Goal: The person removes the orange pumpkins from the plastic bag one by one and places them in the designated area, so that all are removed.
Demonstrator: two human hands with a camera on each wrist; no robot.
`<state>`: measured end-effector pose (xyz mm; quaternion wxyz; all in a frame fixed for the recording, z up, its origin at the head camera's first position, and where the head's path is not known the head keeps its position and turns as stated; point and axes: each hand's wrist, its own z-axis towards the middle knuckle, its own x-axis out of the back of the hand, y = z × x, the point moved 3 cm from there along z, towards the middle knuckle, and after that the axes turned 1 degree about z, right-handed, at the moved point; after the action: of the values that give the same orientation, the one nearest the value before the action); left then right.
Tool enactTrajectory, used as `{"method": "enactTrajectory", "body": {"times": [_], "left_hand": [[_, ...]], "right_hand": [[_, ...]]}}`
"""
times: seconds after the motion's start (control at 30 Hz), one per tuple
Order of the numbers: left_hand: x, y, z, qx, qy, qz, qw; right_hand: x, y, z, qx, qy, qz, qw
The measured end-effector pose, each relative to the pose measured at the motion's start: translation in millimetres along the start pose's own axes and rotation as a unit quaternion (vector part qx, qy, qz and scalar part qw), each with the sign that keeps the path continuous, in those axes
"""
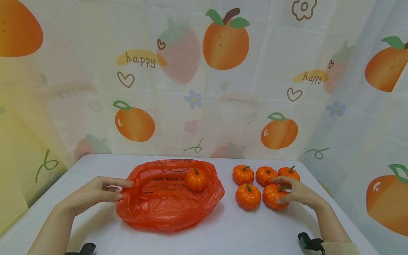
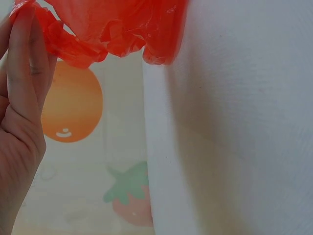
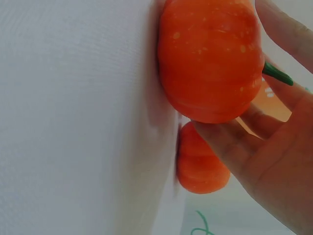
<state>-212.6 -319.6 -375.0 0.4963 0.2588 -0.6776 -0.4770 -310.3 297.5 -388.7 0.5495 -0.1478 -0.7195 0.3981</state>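
Note:
A red plastic bag (image 1: 165,217) lies spread open on the white table, its mouth facing up and print showing inside. At its left rim my left hand (image 1: 90,194) pinches the crumpled plastic (image 2: 73,46) between thumb and fingers. One small orange pumpkin (image 1: 195,180) with a green stem sits inside the bag, toward the right. My right hand (image 1: 301,193) grips the front right pumpkin (image 3: 210,58) of a group, thumb and fingers around its sides. That pumpkin is on or close over the tabletop, its green stem (image 3: 277,73) toward the palm.
Beside the held one stands another pumpkin (image 1: 248,196). Behind them is a row: a left pumpkin (image 1: 243,174), a middle pumpkin (image 1: 265,175) and a right pumpkin (image 1: 289,172), partly behind my right hand. A fruit-printed curtain (image 1: 223,106) hangs along the table's back edge.

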Motion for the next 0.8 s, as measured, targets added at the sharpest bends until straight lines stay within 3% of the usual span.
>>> {"method": "enactTrajectory", "body": {"times": [0.3,0.8], "left_hand": [[-0.2,-0.4,-0.4,0.003,0.004,0.004,1.0],[1.6,-1.3,-0.1,0.006,0.003,0.001,1.0]], "right_hand": [[7.5,-7.3,0.0,0.03,0.01,0.0,1.0],[14.2,-36.0,3.1,0.021,0.063,-0.043,0.997]]}}
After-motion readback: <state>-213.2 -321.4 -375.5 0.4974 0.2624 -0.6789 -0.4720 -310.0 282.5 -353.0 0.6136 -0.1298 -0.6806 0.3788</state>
